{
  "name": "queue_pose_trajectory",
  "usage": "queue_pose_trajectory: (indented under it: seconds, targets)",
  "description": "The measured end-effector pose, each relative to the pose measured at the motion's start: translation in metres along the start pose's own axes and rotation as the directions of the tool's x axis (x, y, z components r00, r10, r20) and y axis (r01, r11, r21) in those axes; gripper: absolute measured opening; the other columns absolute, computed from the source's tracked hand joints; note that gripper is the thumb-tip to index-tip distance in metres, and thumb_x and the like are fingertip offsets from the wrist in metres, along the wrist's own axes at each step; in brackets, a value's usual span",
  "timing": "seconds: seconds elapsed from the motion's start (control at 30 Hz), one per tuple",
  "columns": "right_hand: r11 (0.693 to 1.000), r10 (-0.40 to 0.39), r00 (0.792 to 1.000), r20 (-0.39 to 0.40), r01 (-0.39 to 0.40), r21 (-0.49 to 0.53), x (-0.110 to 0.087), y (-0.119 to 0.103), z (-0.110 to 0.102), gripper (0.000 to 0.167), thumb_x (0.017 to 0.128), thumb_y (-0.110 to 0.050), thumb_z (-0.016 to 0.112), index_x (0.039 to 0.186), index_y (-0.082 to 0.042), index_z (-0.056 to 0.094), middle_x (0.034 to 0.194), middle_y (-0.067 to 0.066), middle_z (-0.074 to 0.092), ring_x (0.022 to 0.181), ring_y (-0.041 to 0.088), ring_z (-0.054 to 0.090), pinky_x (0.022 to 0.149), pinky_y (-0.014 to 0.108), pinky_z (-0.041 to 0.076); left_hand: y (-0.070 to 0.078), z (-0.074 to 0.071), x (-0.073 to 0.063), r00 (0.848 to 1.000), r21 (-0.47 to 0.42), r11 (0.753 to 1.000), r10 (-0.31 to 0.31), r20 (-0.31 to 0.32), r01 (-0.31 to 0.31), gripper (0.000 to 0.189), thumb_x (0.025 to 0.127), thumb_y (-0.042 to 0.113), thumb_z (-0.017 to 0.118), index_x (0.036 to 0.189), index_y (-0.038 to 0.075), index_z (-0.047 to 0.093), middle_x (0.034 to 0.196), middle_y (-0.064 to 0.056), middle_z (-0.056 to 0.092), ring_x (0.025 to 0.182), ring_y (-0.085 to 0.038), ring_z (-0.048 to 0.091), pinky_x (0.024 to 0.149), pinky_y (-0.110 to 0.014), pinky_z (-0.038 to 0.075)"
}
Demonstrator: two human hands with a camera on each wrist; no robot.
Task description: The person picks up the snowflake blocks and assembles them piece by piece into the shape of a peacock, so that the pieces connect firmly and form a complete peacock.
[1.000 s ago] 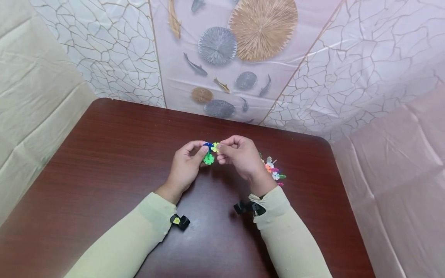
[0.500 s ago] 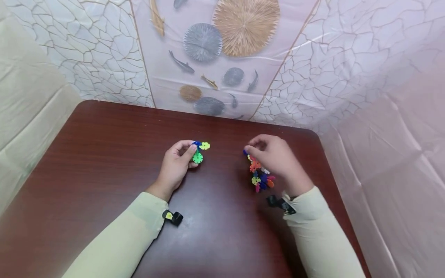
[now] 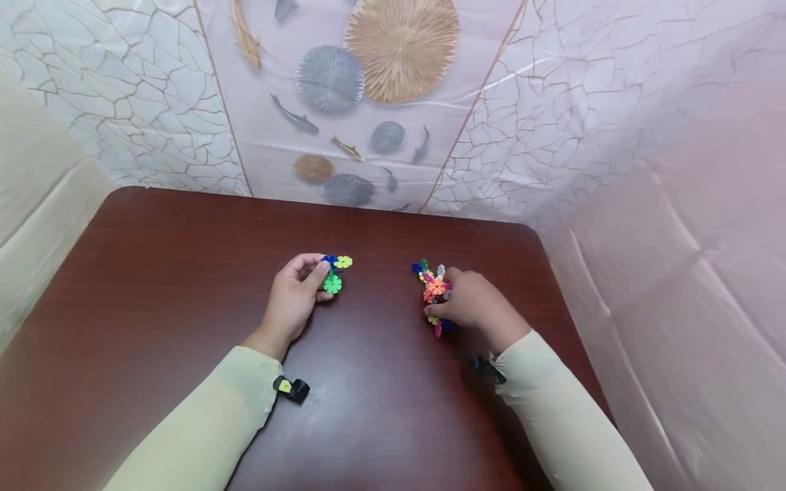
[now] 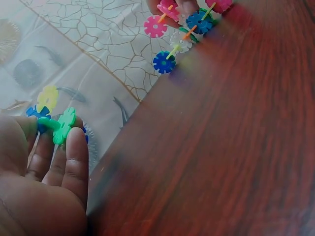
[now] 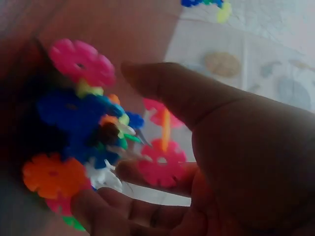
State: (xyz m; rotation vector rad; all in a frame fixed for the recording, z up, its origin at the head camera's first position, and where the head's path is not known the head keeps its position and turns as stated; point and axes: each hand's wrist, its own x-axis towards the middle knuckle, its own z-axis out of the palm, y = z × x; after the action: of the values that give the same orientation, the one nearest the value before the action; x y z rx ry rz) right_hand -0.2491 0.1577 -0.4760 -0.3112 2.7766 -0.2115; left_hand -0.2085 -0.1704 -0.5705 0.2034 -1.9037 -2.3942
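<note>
My left hand pinches a small joined piece of notched, flower-shaped interlocking discs between thumb and index finger. A blue disc sits at the pinch, a yellow disc juts out beside it, and a green disc hangs below. Over on the right, a bigger cluster of interlocking discs stands on the table, in blue, pink, orange, yellow, green and white. My right hand reaches around it, thumb on the near side and fingers beyond. In the right wrist view, the thumb is apart from the discs and the fingers are spread.
The dark red-brown wooden table meets a patterned wall covering at its back edge. Cream cloth hangs along the right side. Black straps with small cameras sit on both wrists.
My right hand has let go of the yellow disc, now attached to the left-hand piece, and moved right and down around the cluster. The left hand keeps its pinch. The view has turned rightward.
</note>
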Motion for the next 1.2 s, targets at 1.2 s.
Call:
queue_pose_trajectory:
  seconds: [1.2]
  targets:
    - [0.909,-0.409,0.911,0.057,0.412,-0.056,-0.014,-0.041,0.004,0.069,0.091,-0.074,0.083,0.125,-0.014,0.084,0.122,0.002,0.079,0.111,0.018,0.069,0.105,0.045,0.045,0.004,0.000,-0.007,0.999,0.009,0.999,-0.031,0.012,0.031,0.027,0.114,0.023,0.070,0.133,0.004,0.068,0.114,-0.007,0.067,0.091,-0.015,0.069,0.075,-0.029,0.068]
